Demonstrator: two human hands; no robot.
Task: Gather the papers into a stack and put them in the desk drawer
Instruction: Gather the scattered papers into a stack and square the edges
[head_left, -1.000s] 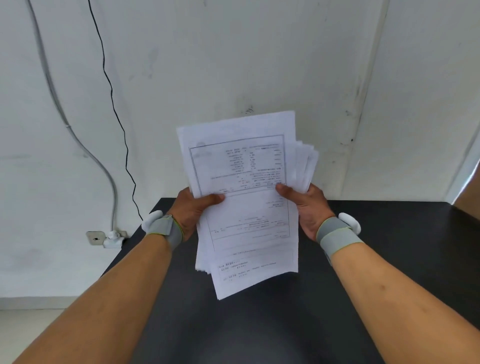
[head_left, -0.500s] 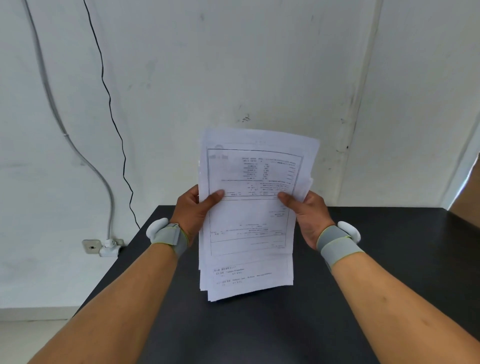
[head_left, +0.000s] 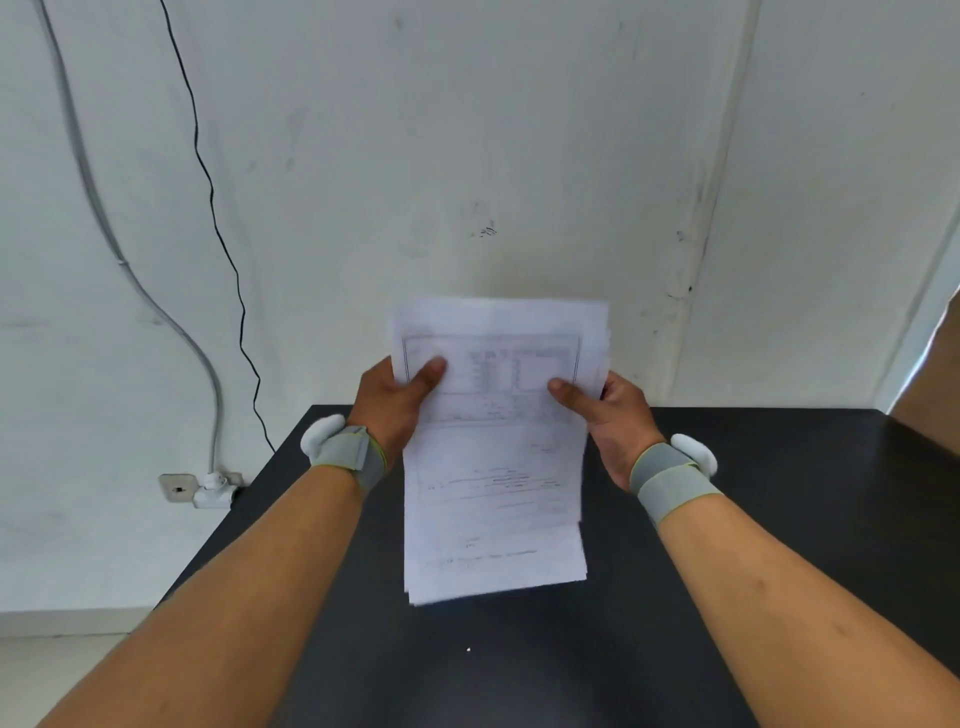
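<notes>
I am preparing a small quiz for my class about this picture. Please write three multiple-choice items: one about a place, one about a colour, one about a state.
1. Where is the stack of papers?
A. Flat on the floor
B. Held above the desk
C. Inside a drawer

2. What colour is the desk top?
A. Black
B. Red
C. Yellow

3. How are the papers held?
A. By the left hand alone
B. By no hand
C. By both hands, one at each side edge

Answers:
1 B: the papers stand upright over the desk, and no drawer is in view.
2 A: the bare surface is black.
3 C: the left hand and the right hand each have a thumb on the front sheet.
</notes>
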